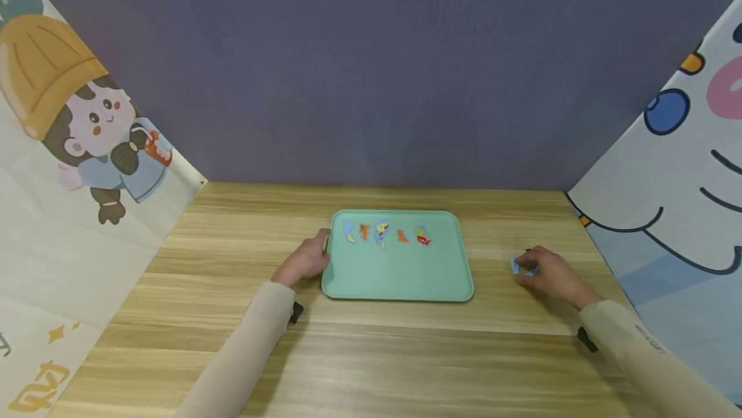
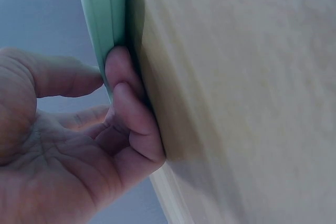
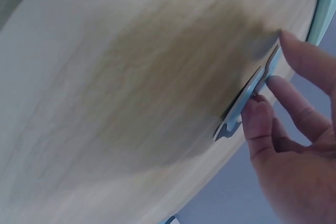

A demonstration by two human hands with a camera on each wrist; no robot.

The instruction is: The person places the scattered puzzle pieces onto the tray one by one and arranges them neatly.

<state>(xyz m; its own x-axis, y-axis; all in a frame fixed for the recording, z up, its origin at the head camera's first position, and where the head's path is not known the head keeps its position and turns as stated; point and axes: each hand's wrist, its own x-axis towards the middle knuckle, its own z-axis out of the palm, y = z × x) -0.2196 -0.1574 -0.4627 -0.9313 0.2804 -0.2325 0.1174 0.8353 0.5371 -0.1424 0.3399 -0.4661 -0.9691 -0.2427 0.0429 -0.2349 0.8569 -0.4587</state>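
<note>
A mint-green tray [image 1: 400,276] lies on the table with several small flat coloured pieces in a row near its far side. My left hand [image 1: 304,259] grips the tray's left rim, thumb on top and fingers curled beneath the edge, as the left wrist view shows. To the right of the tray, my right hand [image 1: 547,274] has thumb and fingertips on light blue flat pieces [image 3: 244,100] close over the wood. Part of these light blue pieces [image 1: 514,266] sticks out past the fingers in the head view.
On the tray, from left to right, are a blue and yellow piece [image 1: 349,231], an orange one [image 1: 364,231], a purple and yellow one [image 1: 381,234], another orange one [image 1: 402,236] and a red and green one [image 1: 423,236]. A dark wall [image 1: 382,70] stands behind the wooden table [image 1: 394,360].
</note>
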